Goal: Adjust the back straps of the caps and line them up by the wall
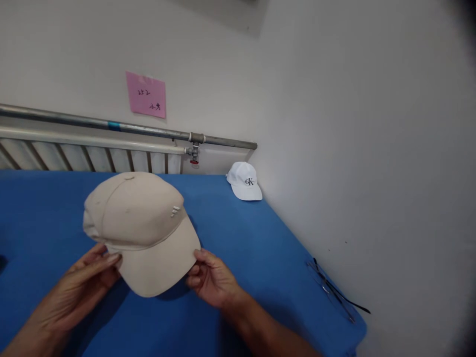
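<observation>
A beige baseball cap [139,213] with a small striped emblem on its front is held up over the blue-covered table [208,223], its brim pointing toward me and to the right. My left hand [87,277] pinches the near left edge where the brim meets the crown. At the brim's right edge, my right hand [213,277] grips it between thumb and curled fingers. Parts of the fingers of both hands are hidden under the cap.
A white baseball cap [243,181] with black letters sits at the table's far right corner, by the wall. Eyeglasses [330,287] lie along the right edge. Behind the table run a metal pipe [148,128] and a radiator [92,156]; a pink note [146,95] hangs above.
</observation>
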The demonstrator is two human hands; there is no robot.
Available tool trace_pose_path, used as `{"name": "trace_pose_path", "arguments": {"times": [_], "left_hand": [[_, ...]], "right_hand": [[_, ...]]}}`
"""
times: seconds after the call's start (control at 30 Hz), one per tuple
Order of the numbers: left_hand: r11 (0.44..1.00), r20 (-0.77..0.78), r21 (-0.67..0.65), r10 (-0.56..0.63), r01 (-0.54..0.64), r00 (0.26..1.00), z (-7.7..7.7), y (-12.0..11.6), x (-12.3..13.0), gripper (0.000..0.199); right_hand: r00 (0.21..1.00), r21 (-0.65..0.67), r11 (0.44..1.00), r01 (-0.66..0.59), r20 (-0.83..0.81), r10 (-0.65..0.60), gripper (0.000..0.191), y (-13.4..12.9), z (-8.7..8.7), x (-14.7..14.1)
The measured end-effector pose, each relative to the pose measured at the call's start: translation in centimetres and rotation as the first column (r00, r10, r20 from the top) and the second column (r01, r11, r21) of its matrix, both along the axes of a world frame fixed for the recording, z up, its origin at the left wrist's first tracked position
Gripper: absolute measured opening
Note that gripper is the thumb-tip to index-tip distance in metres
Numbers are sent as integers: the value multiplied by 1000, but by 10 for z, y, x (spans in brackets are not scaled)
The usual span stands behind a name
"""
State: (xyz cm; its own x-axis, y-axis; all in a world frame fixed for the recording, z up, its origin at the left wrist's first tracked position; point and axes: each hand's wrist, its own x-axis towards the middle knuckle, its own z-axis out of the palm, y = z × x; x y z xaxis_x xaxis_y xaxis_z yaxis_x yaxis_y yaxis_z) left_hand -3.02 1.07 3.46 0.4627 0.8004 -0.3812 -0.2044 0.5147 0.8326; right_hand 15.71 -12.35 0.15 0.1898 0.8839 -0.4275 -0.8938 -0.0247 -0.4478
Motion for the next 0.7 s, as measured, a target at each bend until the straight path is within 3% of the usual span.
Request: {"name": "trace_pose_path", "arguments": {"times": [0.1, 0.3, 0.5, 0.7], "left_hand": [[995, -17, 19, -102, 102, 995, -8, 0, 2, 65], [942, -157, 118, -294, 313, 943, -36, 4, 4, 66], [920, -251, 202, -282, 335, 926, -55, -5, 11, 65], [911, -308, 215, -278, 352, 910, -71, -1, 11, 66]], "right_hand": [[995, 28, 996, 79, 62, -81, 35, 3, 1, 15], [942, 89, 959, 268, 181, -281, 31, 24, -8, 68], [874, 122, 906, 406, 237, -423, 27, 55, -20, 121], [856, 106, 885, 454, 224, -466, 17, 85, -26, 149]]}}
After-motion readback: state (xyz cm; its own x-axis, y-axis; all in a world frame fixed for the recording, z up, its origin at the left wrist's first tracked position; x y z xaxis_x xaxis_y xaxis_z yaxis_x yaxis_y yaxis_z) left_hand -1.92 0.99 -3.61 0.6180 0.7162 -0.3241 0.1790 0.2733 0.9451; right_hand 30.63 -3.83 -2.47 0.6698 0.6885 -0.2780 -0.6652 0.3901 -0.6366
